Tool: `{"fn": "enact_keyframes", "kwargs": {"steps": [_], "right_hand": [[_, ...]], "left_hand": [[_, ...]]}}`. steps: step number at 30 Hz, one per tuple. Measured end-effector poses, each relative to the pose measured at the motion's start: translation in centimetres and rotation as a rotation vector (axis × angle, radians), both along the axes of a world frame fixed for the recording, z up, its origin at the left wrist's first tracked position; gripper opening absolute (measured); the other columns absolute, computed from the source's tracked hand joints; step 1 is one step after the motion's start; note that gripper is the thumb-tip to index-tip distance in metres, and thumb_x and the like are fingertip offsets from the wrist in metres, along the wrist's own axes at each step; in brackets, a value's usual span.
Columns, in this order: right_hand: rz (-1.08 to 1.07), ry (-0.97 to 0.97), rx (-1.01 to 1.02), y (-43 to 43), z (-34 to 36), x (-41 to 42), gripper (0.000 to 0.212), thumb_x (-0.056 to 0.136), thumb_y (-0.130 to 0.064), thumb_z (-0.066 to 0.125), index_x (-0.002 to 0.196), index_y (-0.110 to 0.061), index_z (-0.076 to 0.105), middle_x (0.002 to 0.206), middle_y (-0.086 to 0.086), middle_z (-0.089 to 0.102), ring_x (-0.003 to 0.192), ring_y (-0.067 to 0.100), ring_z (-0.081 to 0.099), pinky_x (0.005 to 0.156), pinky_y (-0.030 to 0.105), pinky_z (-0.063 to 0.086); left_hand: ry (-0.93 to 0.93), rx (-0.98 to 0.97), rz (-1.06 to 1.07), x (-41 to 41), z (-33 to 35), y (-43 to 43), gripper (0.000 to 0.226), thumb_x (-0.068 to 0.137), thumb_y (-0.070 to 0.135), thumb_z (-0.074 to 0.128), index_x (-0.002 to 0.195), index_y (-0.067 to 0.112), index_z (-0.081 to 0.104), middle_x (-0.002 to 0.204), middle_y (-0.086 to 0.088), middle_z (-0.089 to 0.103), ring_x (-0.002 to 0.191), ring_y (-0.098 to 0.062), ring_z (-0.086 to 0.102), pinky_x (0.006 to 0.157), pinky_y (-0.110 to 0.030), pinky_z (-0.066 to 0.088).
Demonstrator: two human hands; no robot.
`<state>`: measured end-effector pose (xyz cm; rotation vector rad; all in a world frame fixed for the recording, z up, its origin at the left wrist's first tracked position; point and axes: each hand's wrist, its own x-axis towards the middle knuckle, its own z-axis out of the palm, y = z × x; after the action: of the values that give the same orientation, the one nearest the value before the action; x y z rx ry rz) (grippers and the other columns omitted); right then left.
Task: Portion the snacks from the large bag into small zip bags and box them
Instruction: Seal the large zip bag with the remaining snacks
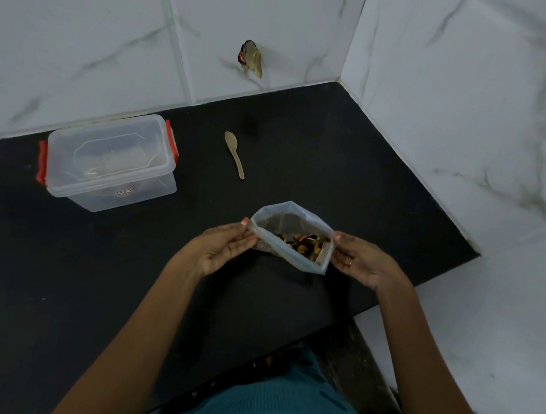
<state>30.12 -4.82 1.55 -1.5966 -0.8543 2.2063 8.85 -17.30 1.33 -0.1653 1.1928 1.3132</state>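
Both hands pinch opposite edges of the plastic bag at its mouth, the left hand on one side and the right hand on the other, spreading it open over the black tabletop. Brown and dark snacks lie low inside it. A wooden spoon lies further back, apart from the bag, and a clear lidded box with red latches stands well to the left. The mouth is best held wide and level. Since reaching for the spoon would probably free one hand, the bag should first sit steadily on the tabletop.
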Motion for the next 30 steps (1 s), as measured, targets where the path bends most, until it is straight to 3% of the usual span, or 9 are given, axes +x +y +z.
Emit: {"fn": "enact_keyframes", "kwargs": {"steps": [7,10,12,14,17,20,22,25,30], "right_hand": [[0.156,-0.161,0.208,-0.6,0.4,-1.0,0.016,0.080,-0.009,0.067,0.094,-0.011,0.063,0.094,0.003,0.064,0.088,0.012,0.060,0.073,0.022,0.049],[0.216,-0.226,0.295,-0.5,0.7,-1.4,0.020,0.079,-0.008,0.068,0.098,-0.012,0.063,0.096,0.002,0.065,0.088,0.011,0.060,0.069,0.021,0.048],[0.237,-0.288,0.363,-0.3,0.8,-1.4,0.017,0.079,-0.006,0.067,0.094,-0.014,0.063,0.095,0.002,0.064,0.084,0.009,0.059,0.065,0.020,0.045],[0.235,-0.353,0.443,-0.1,0.8,-1.4,0.014,0.081,-0.004,0.064,0.090,-0.014,0.062,0.091,0.001,0.061,0.080,0.007,0.056,0.061,0.018,0.042],[0.207,-0.394,0.554,0.0,0.5,-1.2,0.012,0.081,-0.003,0.063,0.083,-0.014,0.061,0.085,0.002,0.060,0.075,0.010,0.056,0.061,0.019,0.044],[0.160,-0.497,0.704,-0.2,-0.2,-1.0,0.019,0.079,-0.001,0.061,0.071,-0.017,0.058,0.077,0.004,0.059,0.075,0.016,0.056,0.067,0.029,0.047],[0.136,-0.596,0.840,-0.4,-0.2,-1.1,0.019,0.079,0.000,0.057,0.070,-0.016,0.057,0.083,0.006,0.058,0.075,0.016,0.054,0.069,0.030,0.045],[0.119,-0.693,0.962,-0.5,0.3,-1.0,0.012,0.083,-0.005,0.053,0.079,-0.016,0.056,0.094,0.004,0.053,0.081,0.016,0.055,0.079,0.035,0.048],[0.171,-0.537,0.743,0.0,1.0,-0.7,0.008,0.087,-0.011,0.056,0.087,-0.018,0.058,0.091,0.002,0.061,0.088,0.018,0.063,0.085,0.039,0.054]], "left_hand": [[0.088,-0.100,-0.123,0.3,0.3,0.4,0.014,0.083,0.011,0.063,0.094,0.003,0.062,0.085,-0.010,0.063,0.074,-0.012,0.058,0.056,-0.017,0.054],[0.235,-0.153,-0.302,0.4,0.3,0.3,0.018,0.081,0.009,0.065,0.099,0.006,0.063,0.093,-0.007,0.062,0.078,-0.010,0.055,0.065,-0.020,0.049],[0.393,-0.184,-0.447,0.3,0.4,0.3,0.025,0.080,0.009,0.066,0.105,0.010,0.062,0.103,-0.006,0.060,0.087,-0.012,0.055,0.071,-0.022,0.048],[0.572,-0.213,-0.496,0.2,0.5,0.4,0.028,0.080,0.008,0.066,0.106,0.015,0.060,0.104,-0.003,0.057,0.087,-0.012,0.052,0.066,-0.023,0.044],[0.747,-0.173,-0.366,0.1,0.3,0.4,0.017,0.082,0.010,0.064,0.095,0.018,0.057,0.100,-0.002,0.056,0.083,-0.012,0.052,0.064,-0.024,0.044],[1.169,-0.153,-0.252,0.0,0.0,0.2,0.015,0.082,0.014,0.065,0.082,0.026,0.055,0.108,-0.002,0.055,0.094,-0.014,0.055,0.081,-0.035,0.050],[1.389,-0.180,-0.197,0.3,0.3,0.2,0.013,0.084,0.011,0.063,0.085,0.022,0.056,0.112,-0.002,0.053,0.094,-0.010,0.051,0.077,-0.029,0.045],[1.432,-0.140,-0.251,1.2,0.4,0.6,0.010,0.088,0.011,0.058,0.098,0.015,0.057,0.108,-0.004,0.057,0.089,-0.008,0.053,0.072,-0.024,0.045],[1.372,-0.098,-0.350,0.4,0.7,0.9,0.018,0.095,0.012,0.047,0.109,0.006,0.056,0.104,-0.011,0.061,0.084,-0.012,0.058,0.064,-0.018,0.047]]}}
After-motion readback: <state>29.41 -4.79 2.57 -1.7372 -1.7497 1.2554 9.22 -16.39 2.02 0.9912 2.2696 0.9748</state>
